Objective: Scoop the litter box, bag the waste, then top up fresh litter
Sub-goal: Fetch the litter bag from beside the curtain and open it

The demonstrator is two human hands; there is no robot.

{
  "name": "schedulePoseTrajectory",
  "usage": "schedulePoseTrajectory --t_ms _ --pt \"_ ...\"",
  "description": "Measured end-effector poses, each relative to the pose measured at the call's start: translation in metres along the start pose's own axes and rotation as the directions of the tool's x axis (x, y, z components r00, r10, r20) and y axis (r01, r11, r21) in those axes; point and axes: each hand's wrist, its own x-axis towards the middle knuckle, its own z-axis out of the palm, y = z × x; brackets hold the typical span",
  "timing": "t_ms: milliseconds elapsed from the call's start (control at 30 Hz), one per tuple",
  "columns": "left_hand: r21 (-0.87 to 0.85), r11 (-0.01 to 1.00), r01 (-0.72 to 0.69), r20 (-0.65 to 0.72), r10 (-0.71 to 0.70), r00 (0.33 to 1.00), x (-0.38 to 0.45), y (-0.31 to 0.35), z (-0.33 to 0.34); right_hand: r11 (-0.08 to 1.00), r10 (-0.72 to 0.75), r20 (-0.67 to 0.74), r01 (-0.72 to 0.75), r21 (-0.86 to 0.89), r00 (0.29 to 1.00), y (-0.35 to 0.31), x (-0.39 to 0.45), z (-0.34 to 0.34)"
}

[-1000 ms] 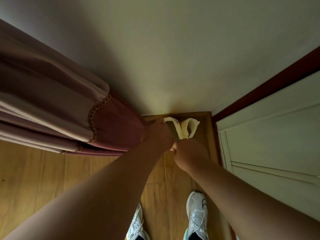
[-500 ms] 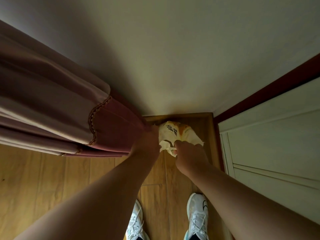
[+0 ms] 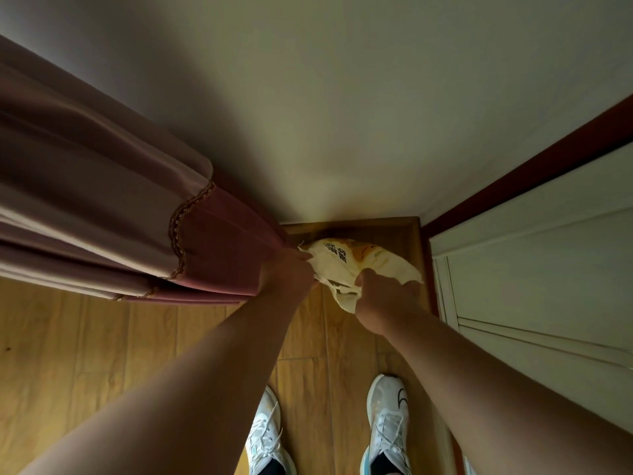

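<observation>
A cream plastic bag (image 3: 356, 260) with black print and an orange patch hangs in front of me over the floor corner. My left hand (image 3: 286, 275) grips its left edge, close to the curtain. My right hand (image 3: 380, 298) pinches the bag's lower right part, with crumpled plastic bunched between the two hands. What the bag holds is hidden. No litter box or scoop is in view.
A pink curtain (image 3: 113, 214) with a braided trim hangs at the left, touching my left hand. A plain wall (image 3: 342, 114) stands ahead. A white panelled door (image 3: 534, 279) with a dark red frame is at the right. My white sneakers (image 3: 387, 423) stand on the wooden floor (image 3: 68, 354).
The bag was two thin upright loops a second ago; now it is spread wider with its printed side showing. My hands have moved slightly apart.
</observation>
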Motion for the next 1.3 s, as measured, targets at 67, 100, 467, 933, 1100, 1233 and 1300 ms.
schedulePoseTrajectory --t_ms 67,100,467,933,1100,1233,1300 --pt "0.034 0.999 0.011 -0.005 -0.011 1.000 -0.001 0.000 0.001 0.986 0.009 -0.057 0.000 0.169 0.998 0.002 -0.001 -0.009" --pt "0.149 0.989 -0.015 0.008 0.014 1.000 -0.002 0.002 -0.001 0.958 0.010 -0.091 0.017 0.286 0.996 0.003 -0.002 -0.014" --pt "0.375 0.893 -0.248 0.055 0.245 0.968 -0.085 0.020 -0.027 0.879 -0.160 -0.107 0.191 0.437 0.981 -0.013 -0.074 -0.077" --pt "0.403 0.660 -0.634 0.231 0.597 0.768 -0.351 0.180 -0.145 0.803 -0.216 -0.386 0.388 0.453 0.897 -0.043 -0.366 -0.288" --pt "0.258 0.582 -0.771 0.138 0.768 0.625 -0.447 0.240 -0.178 0.808 -0.175 -0.514 0.421 0.412 0.839 -0.042 -0.472 -0.357" --pt "0.054 0.594 -0.803 0.185 0.784 0.593 -0.499 0.268 -0.195 0.797 -0.148 -0.608 0.458 0.394 0.780 -0.043 -0.534 -0.391" --pt "0.007 0.596 -0.803 0.247 0.777 0.579 -0.519 0.282 -0.203 0.814 -0.127 -0.643 0.449 0.367 0.755 -0.044 -0.555 -0.407"
